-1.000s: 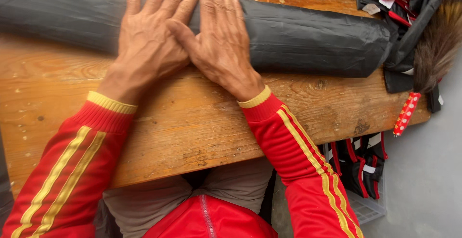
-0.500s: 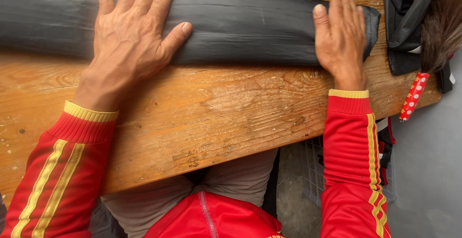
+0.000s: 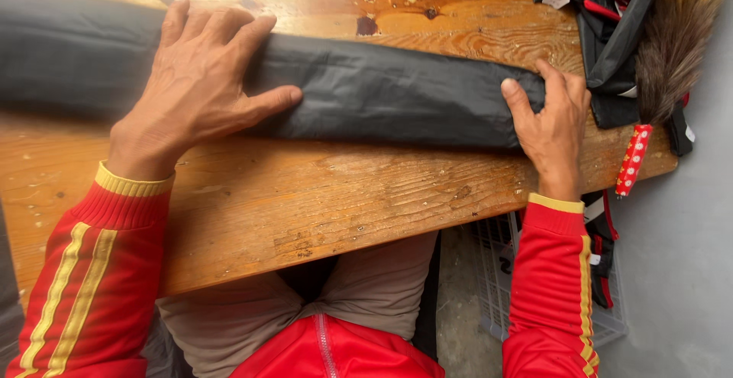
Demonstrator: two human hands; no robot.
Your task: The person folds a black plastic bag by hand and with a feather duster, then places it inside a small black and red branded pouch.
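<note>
A long band of dark grey folded fabric [image 3: 382, 92] is being held flat across the wooden surface [image 3: 305, 195], its long axis running left to right and tilting slightly toward the person at the right end, so that it lies crosswise in front of the body rather than pointing away from it. At the left the band is being cut off by the edge of the view, so its full length cannot be told. The left hand [image 3: 195, 92] is being pressed palm down on the left part of the band, fingers spread and reaching over its far edge onto the bare wood, the thumb stretched rightward along the cloth; nothing is being gripped there, only weighed down. Between the hands a bare stretch of the fabric is being left uncovered, and the hands are being kept well apart. The right hand [image 3: 553, 122] is being set at the band's right end, thumb up on the cloth and fingers curled at the end; whether the end is being pinched or only pressed cannot be told from this angle. The right end is thus nearer the right hand, the middle nearer the left. Just beyond, at the surface's right corner, a heap of black and red garments [image 3: 611, 19] with a brown fur trim [image 3: 676, 34] is being left untouched, and a red dotted strap [image 3: 632, 160] is hanging over the edge.
</note>
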